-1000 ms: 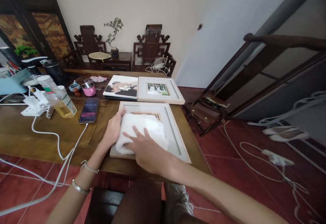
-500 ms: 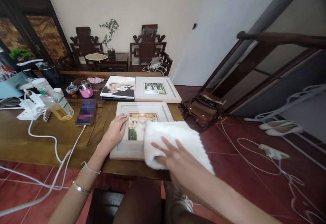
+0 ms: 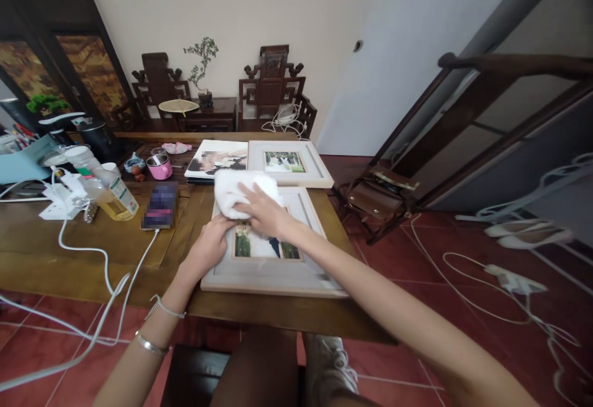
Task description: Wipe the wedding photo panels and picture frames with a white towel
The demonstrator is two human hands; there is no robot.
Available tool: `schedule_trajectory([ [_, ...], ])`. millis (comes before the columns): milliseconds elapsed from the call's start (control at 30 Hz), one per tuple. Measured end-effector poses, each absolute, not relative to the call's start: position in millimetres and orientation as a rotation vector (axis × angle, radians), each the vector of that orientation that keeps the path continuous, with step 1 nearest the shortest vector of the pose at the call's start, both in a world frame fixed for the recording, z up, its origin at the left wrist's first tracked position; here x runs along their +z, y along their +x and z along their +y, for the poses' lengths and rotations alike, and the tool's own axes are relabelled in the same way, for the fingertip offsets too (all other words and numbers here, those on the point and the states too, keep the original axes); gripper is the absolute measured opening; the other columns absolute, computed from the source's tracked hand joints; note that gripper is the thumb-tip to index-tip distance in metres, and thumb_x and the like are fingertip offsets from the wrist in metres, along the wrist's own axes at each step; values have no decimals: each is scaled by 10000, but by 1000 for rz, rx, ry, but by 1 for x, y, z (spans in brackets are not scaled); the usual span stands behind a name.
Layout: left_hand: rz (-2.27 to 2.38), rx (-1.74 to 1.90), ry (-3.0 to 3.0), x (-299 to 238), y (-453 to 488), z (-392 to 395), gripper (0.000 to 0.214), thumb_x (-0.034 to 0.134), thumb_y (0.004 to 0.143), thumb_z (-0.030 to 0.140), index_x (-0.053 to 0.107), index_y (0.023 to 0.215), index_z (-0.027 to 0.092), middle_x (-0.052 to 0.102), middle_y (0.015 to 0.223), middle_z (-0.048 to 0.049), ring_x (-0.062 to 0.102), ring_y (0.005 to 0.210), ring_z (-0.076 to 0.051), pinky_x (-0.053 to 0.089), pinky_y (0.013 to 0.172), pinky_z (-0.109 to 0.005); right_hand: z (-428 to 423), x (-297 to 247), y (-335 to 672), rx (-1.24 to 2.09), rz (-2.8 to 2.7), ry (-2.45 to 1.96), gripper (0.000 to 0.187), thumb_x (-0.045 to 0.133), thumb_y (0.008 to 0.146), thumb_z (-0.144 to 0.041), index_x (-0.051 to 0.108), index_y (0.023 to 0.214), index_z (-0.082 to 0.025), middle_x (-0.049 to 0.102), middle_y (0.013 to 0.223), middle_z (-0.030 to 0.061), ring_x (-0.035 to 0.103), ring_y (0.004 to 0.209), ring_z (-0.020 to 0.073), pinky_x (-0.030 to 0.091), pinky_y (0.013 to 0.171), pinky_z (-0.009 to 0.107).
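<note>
A light wooden picture frame (image 3: 273, 283) with a photo in it lies flat at the table's near edge. My left hand (image 3: 210, 246) grips its left side, the fingers bent over the rim and their tips near the cloth. A fluffy white cloth (image 3: 231, 188) covers the frame's upper left part and reaches past its top edge. On that cloth presses my right hand (image 3: 264, 209), holding it bunched under the fingers. The right forearm crosses above the frame and hides some of the photo.
Behind lie a second picture frame (image 3: 319, 175) and a white photo panel (image 3: 213, 155). To the left are a phone (image 3: 160, 206) on a charging cable, a bottle of yellow liquid (image 3: 118, 203), a pink cup (image 3: 160, 167) and a power strip (image 3: 60, 200). A wooden chair with a brown bag (image 3: 377, 199) stands at right.
My right hand has swept the white cloth from the frame's lower right to its upper left, uncovering the right side. My left hand stays at the frame's left side.
</note>
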State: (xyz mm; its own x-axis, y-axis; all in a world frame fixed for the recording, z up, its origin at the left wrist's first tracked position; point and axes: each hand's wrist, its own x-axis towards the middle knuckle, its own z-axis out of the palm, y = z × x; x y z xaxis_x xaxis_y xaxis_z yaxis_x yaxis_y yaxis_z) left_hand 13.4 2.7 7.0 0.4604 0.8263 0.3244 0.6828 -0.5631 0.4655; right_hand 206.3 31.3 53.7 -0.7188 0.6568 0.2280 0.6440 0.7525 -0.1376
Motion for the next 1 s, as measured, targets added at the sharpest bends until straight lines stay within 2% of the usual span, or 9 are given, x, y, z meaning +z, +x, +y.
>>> schedule_trajectory([
  [133,1296,752,2466,5,11,4,587,374,700,-60,637,1170,173,631,1248,-89,537,1222,-218,413,1061,-423,52,54,180,99,-2758,-1082,522,426,792,0,557,1280,-131,585,1308,150,235,1414,256,169,1124,530],
  [333,1286,775,2465,0,11,5,664,347,685,-91,582,1251,163,577,1334,-75,426,1335,-202,354,1119,-437,53,65,216,80,-2751,-1329,426,514,785,-19,654,1167,-146,621,1258,162,244,1412,271,146,1114,553],
  [533,1386,787,2445,-3,12,8,602,346,746,-63,566,1270,135,544,1365,-115,480,1292,-208,378,1105,-435,33,72,291,142,-2709,-1743,611,362,723,93,657,1185,-176,626,1259,127,290,1394,278,244,1091,567],
  [667,1395,830,2443,-8,9,10,595,353,766,-45,542,1293,156,533,1376,-110,484,1287,-208,379,1102,-454,-4,76,309,235,-2702,-1772,698,329,650,108,627,1221,-160,617,1265,140,192,1421,301,271,1053,651],
  [767,1391,844,2445,-7,10,9,588,355,756,-42,555,1278,141,549,1358,-115,497,1276,-209,378,1108,-437,-49,85,302,337,-2742,-1718,694,338,631,106,639,1201,-152,580,1312,151,155,1419,326,261,1056,671],
  [867,1411,852,2435,-2,13,7,559,350,759,-33,585,1242,121,568,1336,-122,514,1262,-216,375,1115,-417,-97,98,292,450,-2809,-1612,696,349,602,109,683,1127,-202,535,1372,107,174,1411,329,276,1070,645],
  [1000,1415,834,2410,3,16,5,503,365,805,8,585,1238,139,565,1340,-115,507,1268,-227,374,1114,-432,-127,99,283,528,-2814,-1476,709,376,579,90,692,1108,-260,526,1386,67,299,1382,297,326,1087,558],
])
